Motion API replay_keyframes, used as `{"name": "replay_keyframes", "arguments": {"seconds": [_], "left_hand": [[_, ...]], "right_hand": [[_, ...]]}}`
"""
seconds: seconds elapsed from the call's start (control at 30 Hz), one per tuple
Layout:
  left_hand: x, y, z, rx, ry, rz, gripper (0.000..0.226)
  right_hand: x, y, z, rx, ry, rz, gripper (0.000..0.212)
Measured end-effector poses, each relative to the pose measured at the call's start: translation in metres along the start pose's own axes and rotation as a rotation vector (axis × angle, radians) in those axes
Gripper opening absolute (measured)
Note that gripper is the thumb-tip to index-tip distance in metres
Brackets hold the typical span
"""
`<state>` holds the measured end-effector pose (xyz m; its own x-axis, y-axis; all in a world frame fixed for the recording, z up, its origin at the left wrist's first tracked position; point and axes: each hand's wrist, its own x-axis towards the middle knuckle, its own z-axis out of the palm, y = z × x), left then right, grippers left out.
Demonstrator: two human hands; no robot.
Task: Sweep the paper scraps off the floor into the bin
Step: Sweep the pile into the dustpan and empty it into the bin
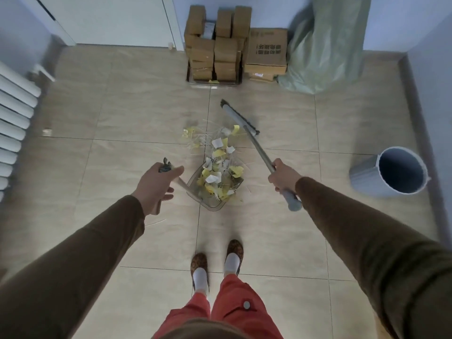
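Yellow and white paper scraps (218,152) lie in a heap on the tiled floor, many of them inside a clear grey dustpan (212,203) at the floor's middle. My left hand (156,184) grips the dustpan's long handle at its dark top end. My right hand (281,176) is closed around the grey shaft of a broom, whose head (241,117) rests on the floor just beyond the heap. A round grey bin (391,171) stands empty at the right, well apart from the dustpan.
Stacked cardboard boxes (220,45) and a full green sack (325,47) stand against the far wall beside a white door (110,18). A white radiator (13,128) runs along the left wall. My slippered feet (216,263) stand behind the dustpan.
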<state>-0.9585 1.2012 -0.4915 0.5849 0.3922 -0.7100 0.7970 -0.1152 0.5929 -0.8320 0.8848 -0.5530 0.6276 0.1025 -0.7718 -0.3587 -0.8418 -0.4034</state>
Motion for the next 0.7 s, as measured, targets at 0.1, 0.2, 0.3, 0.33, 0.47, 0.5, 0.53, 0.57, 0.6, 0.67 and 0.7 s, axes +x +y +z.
{"name": "replay_keyframes", "arguments": {"seconds": [0.1,0.2,0.3,0.33,0.47,0.5,0.53,0.57,0.6,0.67,0.7], "left_hand": [[0.004,0.005,-0.002,-0.091,-0.028,-0.097,0.044],[0.003,0.005,0.0,-0.105,-0.082,-0.123,0.039],[-0.002,0.004,0.003,-0.089,-0.051,-0.079,0.032],[-0.003,0.005,0.003,-0.086,-0.035,-0.068,0.031],[-0.005,0.007,0.003,-0.083,-0.016,-0.032,0.036],[-0.006,0.007,0.004,-0.085,-0.016,-0.022,0.038],[-0.006,0.007,0.005,-0.087,-0.014,-0.012,0.039],[-0.006,0.006,0.005,-0.092,-0.011,-0.004,0.041],[-0.007,0.006,0.006,-0.099,-0.011,0.003,0.043],[-0.011,0.006,0.007,-0.12,-0.01,0.011,0.052],[-0.011,0.006,0.007,-0.129,-0.004,0.011,0.056]], "right_hand": [[0.058,-0.03,-0.011,-0.246,0.015,-0.021,0.042],[0.082,-0.042,-0.005,-0.423,-0.021,-0.031,0.054],[0.077,-0.017,0.009,-0.565,-0.09,-0.018,0.07],[0.07,-0.005,0.011,-0.599,-0.103,-0.015,0.072],[0.019,0.038,0.006,-0.643,-0.185,-0.005,0.06],[0.003,0.045,0.006,-0.633,-0.205,-0.004,0.056],[-0.012,0.053,0.006,-0.613,-0.222,-0.001,0.053],[-0.025,0.059,0.009,-0.586,-0.241,0.003,0.05],[-0.038,0.065,0.012,-0.557,-0.261,0.012,0.048],[-0.066,0.076,0.022,-0.491,-0.301,0.037,0.043],[-0.079,0.08,0.028,-0.471,-0.315,0.045,0.042]]}}
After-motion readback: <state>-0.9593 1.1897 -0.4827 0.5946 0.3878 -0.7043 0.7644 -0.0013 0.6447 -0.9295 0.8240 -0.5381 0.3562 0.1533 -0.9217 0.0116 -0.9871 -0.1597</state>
